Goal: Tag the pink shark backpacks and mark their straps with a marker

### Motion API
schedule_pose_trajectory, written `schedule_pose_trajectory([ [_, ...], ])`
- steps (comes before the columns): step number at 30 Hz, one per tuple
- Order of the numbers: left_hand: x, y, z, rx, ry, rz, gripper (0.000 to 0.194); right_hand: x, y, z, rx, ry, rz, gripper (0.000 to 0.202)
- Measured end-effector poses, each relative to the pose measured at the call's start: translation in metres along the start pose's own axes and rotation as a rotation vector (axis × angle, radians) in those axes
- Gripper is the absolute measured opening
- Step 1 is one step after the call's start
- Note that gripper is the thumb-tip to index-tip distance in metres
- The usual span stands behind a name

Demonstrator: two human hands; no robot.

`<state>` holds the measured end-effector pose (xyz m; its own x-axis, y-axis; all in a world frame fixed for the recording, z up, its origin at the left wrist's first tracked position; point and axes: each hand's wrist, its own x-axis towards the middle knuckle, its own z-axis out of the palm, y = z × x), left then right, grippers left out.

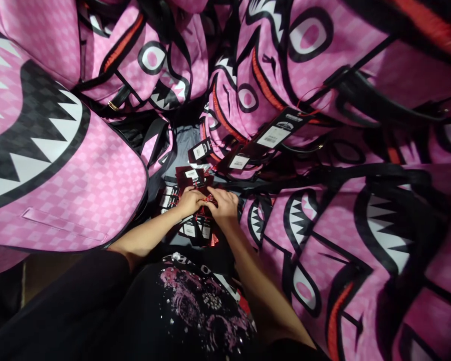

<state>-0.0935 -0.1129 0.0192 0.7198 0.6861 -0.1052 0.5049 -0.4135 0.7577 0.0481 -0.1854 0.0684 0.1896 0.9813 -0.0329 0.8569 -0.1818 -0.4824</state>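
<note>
My left hand (190,202) and my right hand (225,205) meet over a pile of black hang tags (189,229) with white barcode labels. Both hands are closed, with fingertips pinched together on red tag strings (210,198). Which strand each hand grips is too small to make out. A dark red tag (190,176) lies just beyond the left fingers. More tags sit under and around both hands, partly hidden by them.
Pink checkered bags with shark-mouth prints crowd every side: a large one (108,185) at left, a stack (330,240) at right, others (225,105) behind. A black hang tag (276,133) dangles from a bag at upper right. Grey fabric (188,133) shows between them.
</note>
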Motion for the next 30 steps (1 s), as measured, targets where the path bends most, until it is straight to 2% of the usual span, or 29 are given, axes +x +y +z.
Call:
schedule_pose_trajectory([
  [2,-0.001,0.001,-0.001,-0.006,-0.008,0.006,0.013,0.011,0.0,-0.016,-0.072,-0.204,-0.091,0.023],
  [4,-0.002,0.001,-0.001,-0.012,-0.01,0.009,0.012,0.022,0.0,-0.025,-0.109,-0.331,-0.118,0.015],
  [9,-0.006,0.0,0.002,-0.018,-0.004,0.014,0.01,0.032,0.0,-0.025,-0.112,-0.433,-0.177,0.014],
  [13,-0.007,-0.002,0.005,-0.011,0.01,0.005,0.01,0.03,-0.002,-0.02,-0.134,-0.447,-0.187,0.017],
  [17,-0.007,-0.005,0.01,-0.01,0.026,-0.006,0.009,0.028,-0.004,-0.018,-0.156,-0.449,-0.176,0.01],
  [24,-0.01,-0.005,0.015,-0.021,0.044,-0.04,0.011,0.028,-0.015,-0.008,-0.215,-0.41,-0.127,0.009],
  [30,-0.009,-0.005,0.013,-0.038,0.026,-0.018,0.007,0.026,-0.01,-0.012,-0.187,-0.42,-0.061,0.014],
])
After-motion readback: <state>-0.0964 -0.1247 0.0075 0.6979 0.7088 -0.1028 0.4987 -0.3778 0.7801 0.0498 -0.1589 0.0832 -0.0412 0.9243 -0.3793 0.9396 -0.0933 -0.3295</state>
